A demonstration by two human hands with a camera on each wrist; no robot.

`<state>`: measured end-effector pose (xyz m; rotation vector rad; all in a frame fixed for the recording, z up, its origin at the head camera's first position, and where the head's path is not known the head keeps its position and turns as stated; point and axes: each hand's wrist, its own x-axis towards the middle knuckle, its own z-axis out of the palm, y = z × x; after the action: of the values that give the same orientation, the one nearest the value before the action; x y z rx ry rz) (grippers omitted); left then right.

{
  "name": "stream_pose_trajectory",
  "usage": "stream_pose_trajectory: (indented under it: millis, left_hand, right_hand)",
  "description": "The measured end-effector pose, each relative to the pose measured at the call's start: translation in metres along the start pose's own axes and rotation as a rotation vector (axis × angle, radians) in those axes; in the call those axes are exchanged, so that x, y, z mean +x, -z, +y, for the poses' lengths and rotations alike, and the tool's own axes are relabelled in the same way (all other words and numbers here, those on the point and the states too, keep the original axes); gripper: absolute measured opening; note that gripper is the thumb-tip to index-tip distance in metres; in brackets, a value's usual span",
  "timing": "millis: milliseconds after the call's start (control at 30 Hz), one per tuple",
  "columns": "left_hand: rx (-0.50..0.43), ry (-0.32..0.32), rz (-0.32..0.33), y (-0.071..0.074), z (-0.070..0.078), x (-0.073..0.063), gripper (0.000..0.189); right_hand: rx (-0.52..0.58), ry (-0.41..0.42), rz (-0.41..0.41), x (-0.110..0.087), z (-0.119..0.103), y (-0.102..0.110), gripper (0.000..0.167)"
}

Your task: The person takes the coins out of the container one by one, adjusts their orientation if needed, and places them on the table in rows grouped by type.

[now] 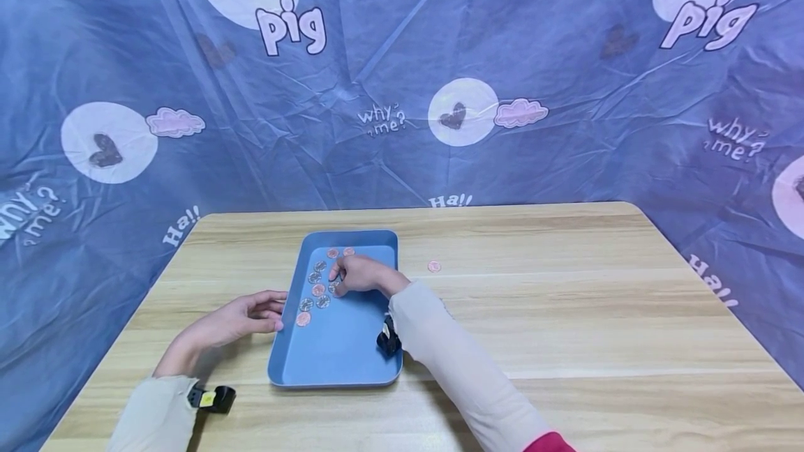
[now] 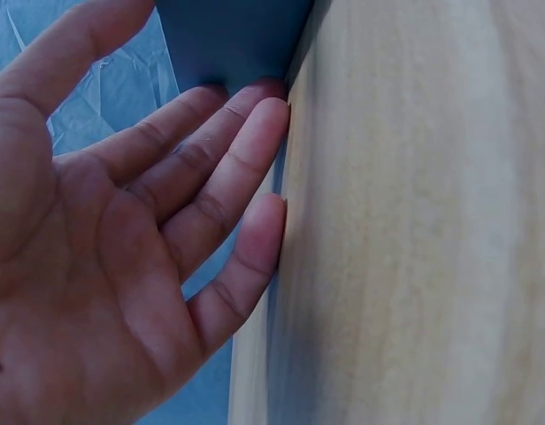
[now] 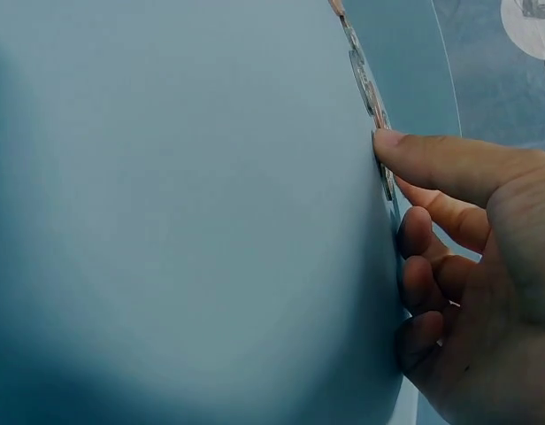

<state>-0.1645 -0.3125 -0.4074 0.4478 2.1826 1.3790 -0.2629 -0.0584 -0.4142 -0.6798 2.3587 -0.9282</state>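
A shallow blue tray lies on the table, with several silver and copper-coloured coins flat along its left and far parts. Inside it, my right hand has thumb and index finger at either side of a silver coin. The right wrist view has the thumb tip against the row of coins, the other fingers curled behind. Fingertips of my left hand touch the outside of the tray's left wall; its palm faces the camera in the left wrist view, fingers slightly bent and holding nothing.
A single copper-coloured coin lies on the wooden table to the right of the tray. Behind the table hangs a blue printed cloth. A black wrist camera on the right sleeve is over the tray's right wall.
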Motion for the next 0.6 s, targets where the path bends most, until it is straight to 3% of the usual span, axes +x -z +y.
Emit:
stream_pose_trajectory:
  millis: [233, 600]
  left_hand:
    - [0.01, 0.01, 0.007, 0.0004, 0.0006, -0.0008, 0.069]
    - [0.008, 0.002, 0.001, 0.0, -0.001, 0.0009, 0.07]
  right_hand:
    - [-0.066, -0.016, 0.001, 0.0002, -0.0039, -0.0019, 0.011]
    - [-0.194, -0.046, 0.0, 0.0005, -0.005, -0.0018, 0.014]
